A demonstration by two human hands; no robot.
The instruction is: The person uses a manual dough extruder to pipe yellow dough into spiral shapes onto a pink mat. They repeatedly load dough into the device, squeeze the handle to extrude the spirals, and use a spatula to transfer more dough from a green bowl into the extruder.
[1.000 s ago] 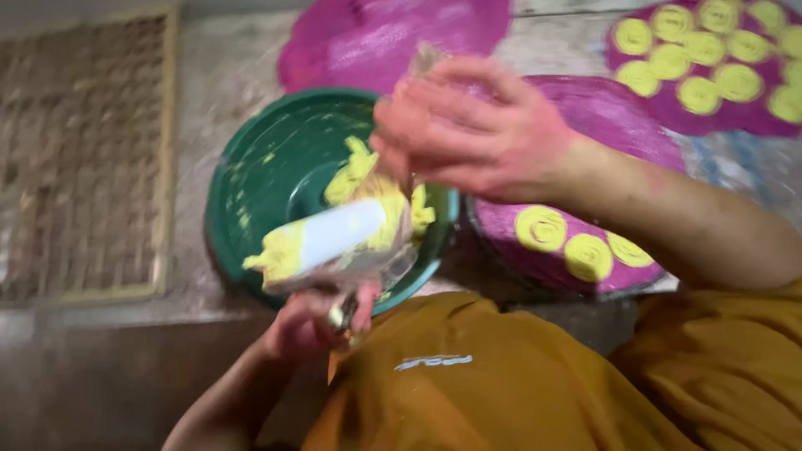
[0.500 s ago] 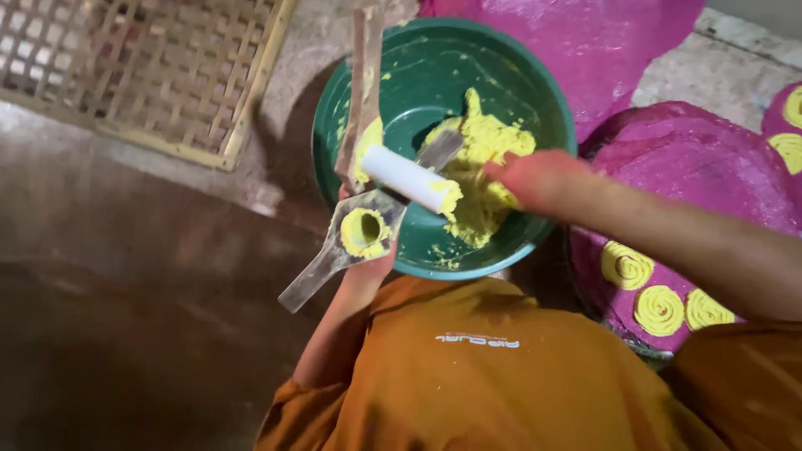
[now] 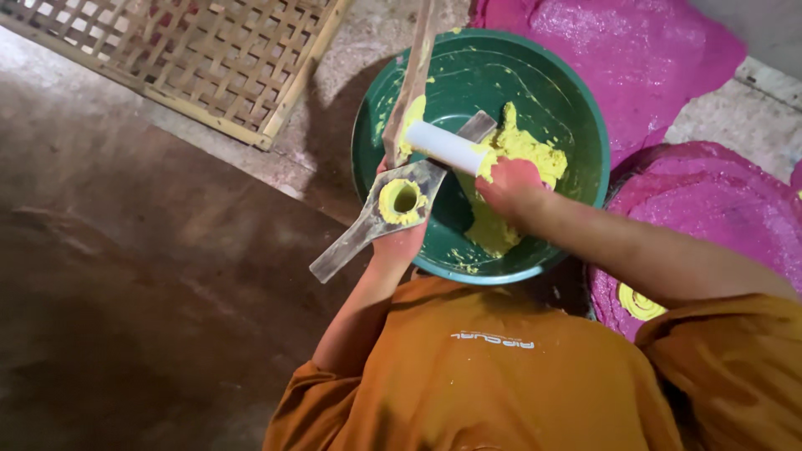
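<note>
Below, green basin (image 3: 576,108) holding yellow dough (image 3: 522,150), right hand (image 3: 510,184) in dough

Green basin (image 3: 576,100) streaked with yellow dough (image 3: 522,150). White cylinder (image 3: 443,146), its end coated yellow. Grey-brown wooden press (image 3: 376,221) with a yellow-ringed hole. Magenta sheets (image 3: 635,50), far and right, finely speckled; one yellow spiral (image 3: 639,301) at right. Pale tan lattice tray (image 3: 180,54), far left, in an open square weave. Orange shirt (image 3: 493,376), near. Dark brown floor (image 3: 125,292), mottled.
</note>
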